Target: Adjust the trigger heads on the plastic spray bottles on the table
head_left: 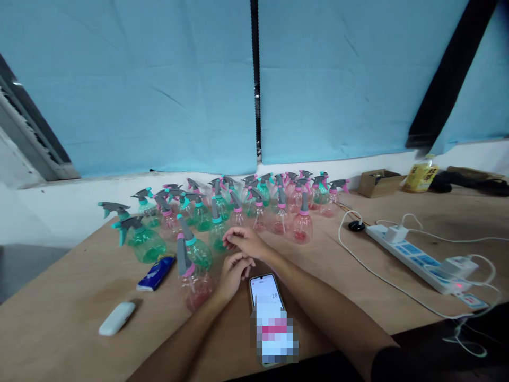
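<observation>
Closest lay a white-screened smartphone on the wooden desk. Beyond it the left hand curled its fingers loosely, empty, beside a clear pink plastic spray bottle; the right hand kept its fingers pressed together, empty. That bottle looked light and slippery, best gripped at its neck, with green and pink bottles crowding behind.

Dim, bluish light filters through the blue blinds; soft focus throughout, wide-angle bending at the edges, a pixelated patch over the phone.
</observation>
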Demonstrator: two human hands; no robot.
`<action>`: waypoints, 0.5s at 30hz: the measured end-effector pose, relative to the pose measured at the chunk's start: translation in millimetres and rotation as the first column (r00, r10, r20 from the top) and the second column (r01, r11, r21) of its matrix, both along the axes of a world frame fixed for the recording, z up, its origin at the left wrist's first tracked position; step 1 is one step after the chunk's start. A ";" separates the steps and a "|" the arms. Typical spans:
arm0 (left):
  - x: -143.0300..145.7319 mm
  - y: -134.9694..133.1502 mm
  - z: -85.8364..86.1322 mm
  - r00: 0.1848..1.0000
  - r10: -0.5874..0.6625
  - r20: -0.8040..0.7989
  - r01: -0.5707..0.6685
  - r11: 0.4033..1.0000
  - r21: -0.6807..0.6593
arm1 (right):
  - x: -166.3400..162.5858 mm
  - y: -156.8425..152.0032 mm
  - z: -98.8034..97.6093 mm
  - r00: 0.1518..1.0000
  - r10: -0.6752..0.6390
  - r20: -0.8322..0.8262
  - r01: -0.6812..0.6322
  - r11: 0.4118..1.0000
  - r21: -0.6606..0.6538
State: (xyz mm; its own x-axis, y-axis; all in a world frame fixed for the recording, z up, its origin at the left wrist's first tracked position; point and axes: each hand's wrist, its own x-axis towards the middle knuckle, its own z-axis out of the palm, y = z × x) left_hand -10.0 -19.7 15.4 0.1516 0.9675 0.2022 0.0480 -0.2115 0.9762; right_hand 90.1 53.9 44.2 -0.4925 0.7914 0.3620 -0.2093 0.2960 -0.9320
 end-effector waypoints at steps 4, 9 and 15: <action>0.0 8.8 -4.1 0.996 0.087 -0.008 -0.087 0.991 -0.098 | -8.8 3.6 12.1 0.950 -0.282 0.136 0.233 0.927 0.295; -5.4 13.9 -7.7 0.999 0.038 -0.037 -0.046 0.969 -0.243 | -30.8 -1.7 35.4 0.867 -0.368 0.336 0.189 0.867 0.462; -8.8 13.1 -10.6 0.996 0.015 -0.093 -0.039 0.963 -0.266 | -59.9 -12.3 53.3 0.737 -0.479 0.476 0.156 0.806 0.570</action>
